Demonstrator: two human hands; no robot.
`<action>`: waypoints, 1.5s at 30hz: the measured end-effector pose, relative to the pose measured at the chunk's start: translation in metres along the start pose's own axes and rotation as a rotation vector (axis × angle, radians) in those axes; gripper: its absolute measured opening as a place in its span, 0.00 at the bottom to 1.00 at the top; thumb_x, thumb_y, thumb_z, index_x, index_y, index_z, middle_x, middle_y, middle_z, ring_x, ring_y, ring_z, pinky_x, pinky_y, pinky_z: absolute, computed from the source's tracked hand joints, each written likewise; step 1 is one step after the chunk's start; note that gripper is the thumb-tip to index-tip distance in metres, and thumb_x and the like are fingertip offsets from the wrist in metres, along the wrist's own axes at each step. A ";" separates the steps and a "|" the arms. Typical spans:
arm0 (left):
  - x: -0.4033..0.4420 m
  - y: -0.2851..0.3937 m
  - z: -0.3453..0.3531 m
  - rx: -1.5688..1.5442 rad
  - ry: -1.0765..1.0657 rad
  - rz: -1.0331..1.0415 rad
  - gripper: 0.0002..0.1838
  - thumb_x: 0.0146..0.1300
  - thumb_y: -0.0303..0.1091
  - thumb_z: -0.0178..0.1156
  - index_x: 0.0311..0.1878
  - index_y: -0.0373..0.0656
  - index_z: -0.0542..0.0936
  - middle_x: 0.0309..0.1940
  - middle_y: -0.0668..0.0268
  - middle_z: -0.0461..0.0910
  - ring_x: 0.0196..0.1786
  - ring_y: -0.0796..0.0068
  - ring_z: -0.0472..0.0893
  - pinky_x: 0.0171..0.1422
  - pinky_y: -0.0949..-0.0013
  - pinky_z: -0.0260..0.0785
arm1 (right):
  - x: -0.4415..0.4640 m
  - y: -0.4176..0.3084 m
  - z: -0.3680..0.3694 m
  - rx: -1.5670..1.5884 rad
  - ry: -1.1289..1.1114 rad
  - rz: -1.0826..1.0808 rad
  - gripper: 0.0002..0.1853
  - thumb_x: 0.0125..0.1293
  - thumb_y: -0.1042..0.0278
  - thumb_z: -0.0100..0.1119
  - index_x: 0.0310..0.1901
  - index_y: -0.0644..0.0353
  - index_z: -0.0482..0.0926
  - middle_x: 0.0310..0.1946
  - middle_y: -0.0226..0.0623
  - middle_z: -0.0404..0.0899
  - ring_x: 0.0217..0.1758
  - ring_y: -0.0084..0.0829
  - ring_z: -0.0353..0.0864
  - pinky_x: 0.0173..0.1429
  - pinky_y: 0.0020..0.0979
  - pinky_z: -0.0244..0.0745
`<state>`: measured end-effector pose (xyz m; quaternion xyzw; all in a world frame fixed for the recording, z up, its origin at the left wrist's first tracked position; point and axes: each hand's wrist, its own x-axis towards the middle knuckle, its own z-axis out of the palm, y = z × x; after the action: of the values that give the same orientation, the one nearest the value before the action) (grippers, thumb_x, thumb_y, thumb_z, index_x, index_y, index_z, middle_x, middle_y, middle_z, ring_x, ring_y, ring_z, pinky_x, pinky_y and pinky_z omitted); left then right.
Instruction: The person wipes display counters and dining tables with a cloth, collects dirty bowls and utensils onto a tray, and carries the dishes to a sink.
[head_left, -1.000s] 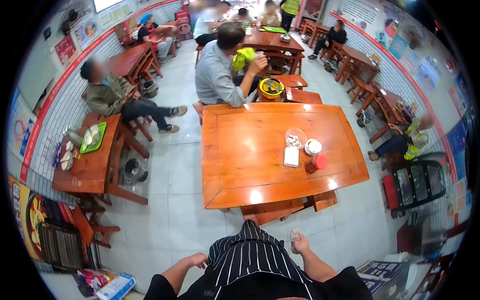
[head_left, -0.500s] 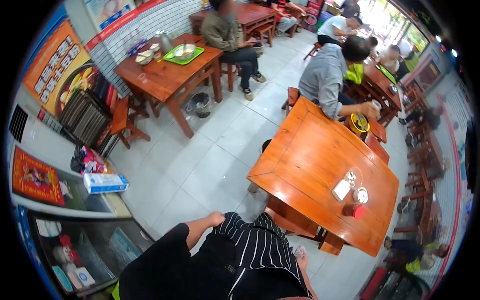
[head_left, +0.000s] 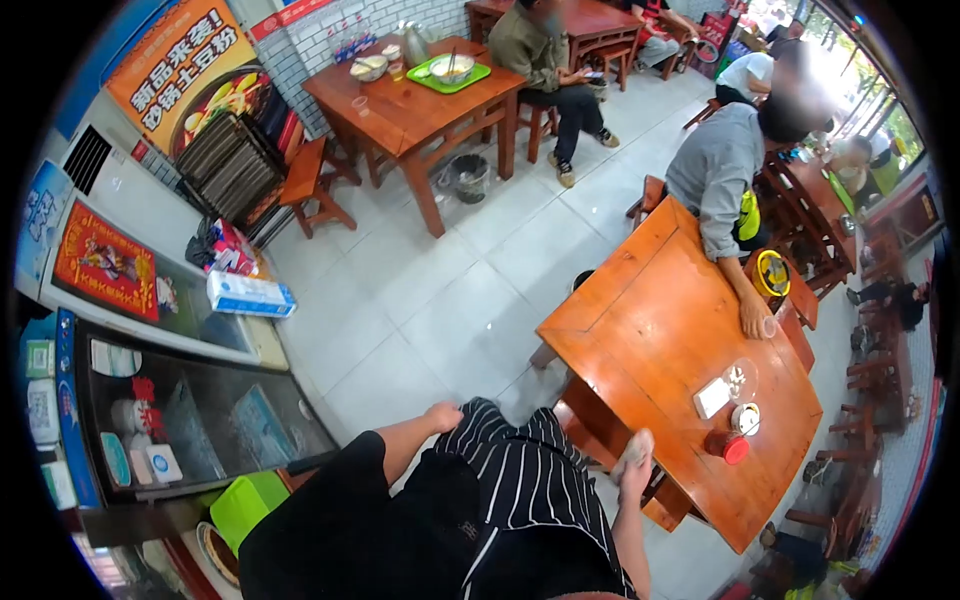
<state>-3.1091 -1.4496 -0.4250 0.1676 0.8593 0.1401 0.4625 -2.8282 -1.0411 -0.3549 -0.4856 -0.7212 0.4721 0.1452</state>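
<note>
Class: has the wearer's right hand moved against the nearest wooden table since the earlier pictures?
Yes: in view, the right hand has shifted towards the wooden table, now appearing against its near edge rather than over floor, though the camera moved too.

Pale tiled floor (head_left: pixel 440 285) sweeps right through the middle here, and a broad orange-brown table (head_left: pixel 620 310) stands at a slant right of centre, its top gleaming. Over to the upper left, a second wooden table (head_left: pixel 390 110) sits by a white brick wall (head_left: pixel 292 68), a wooden stool (head_left: pixel 303 175) nearby, under a bright orange poster (head_left: pixel 180 65). Lower left, a dark glass-fronted cabinet (head_left: pixel 200 420); upper right, daylight floods in at the windows (head_left: pixel 860 75)!
</note>
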 end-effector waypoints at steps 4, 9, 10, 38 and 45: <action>-0.064 -0.002 0.011 -0.333 0.130 -0.171 0.19 0.58 0.41 0.53 0.41 0.38 0.85 0.43 0.47 0.84 0.48 0.48 0.83 0.54 0.55 0.74 | 0.072 -0.031 0.023 -0.069 -0.024 -0.157 0.30 0.58 0.79 0.48 0.66 0.62 0.69 0.64 0.53 0.69 0.67 0.49 0.69 0.71 0.43 0.63; -0.112 -0.062 0.062 -0.542 0.303 -0.319 0.17 0.58 0.39 0.54 0.39 0.38 0.86 0.39 0.48 0.84 0.46 0.50 0.84 0.53 0.56 0.74 | 0.108 -0.039 0.088 -0.810 -0.010 -0.178 0.34 0.57 0.74 0.56 0.69 0.42 0.67 0.68 0.52 0.61 0.68 0.57 0.65 0.69 0.52 0.65; -0.119 -0.085 0.075 -0.528 0.338 -0.366 0.17 0.58 0.39 0.54 0.39 0.37 0.85 0.39 0.47 0.85 0.46 0.50 0.84 0.52 0.56 0.74 | 0.099 -0.040 0.098 -0.825 -0.018 -0.175 0.34 0.57 0.74 0.56 0.69 0.42 0.67 0.68 0.52 0.61 0.68 0.57 0.65 0.69 0.52 0.65; 0.068 -0.498 -0.419 -1.430 0.457 -0.575 0.12 0.64 0.38 0.56 0.46 0.42 0.78 0.30 0.59 0.81 0.23 0.72 0.77 0.25 0.70 0.68 | 0.067 -0.485 0.791 0.032 -0.647 -0.088 0.26 0.54 0.77 0.55 0.58 0.59 0.76 0.41 0.36 0.81 0.43 0.31 0.80 0.50 0.32 0.76; 0.154 -0.554 -0.561 -1.512 0.521 -0.691 0.13 0.64 0.38 0.57 0.47 0.42 0.78 0.31 0.59 0.82 0.23 0.69 0.77 0.25 0.69 0.69 | 0.206 -0.632 1.009 0.018 -0.544 -0.499 0.26 0.53 0.78 0.53 0.57 0.59 0.75 0.47 0.41 0.77 0.49 0.36 0.78 0.55 0.34 0.75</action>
<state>-3.7489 -1.9343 -0.4602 -0.4920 0.6170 0.5586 0.2552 -3.9581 -1.4658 -0.4028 -0.1502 -0.8256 0.5402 0.0628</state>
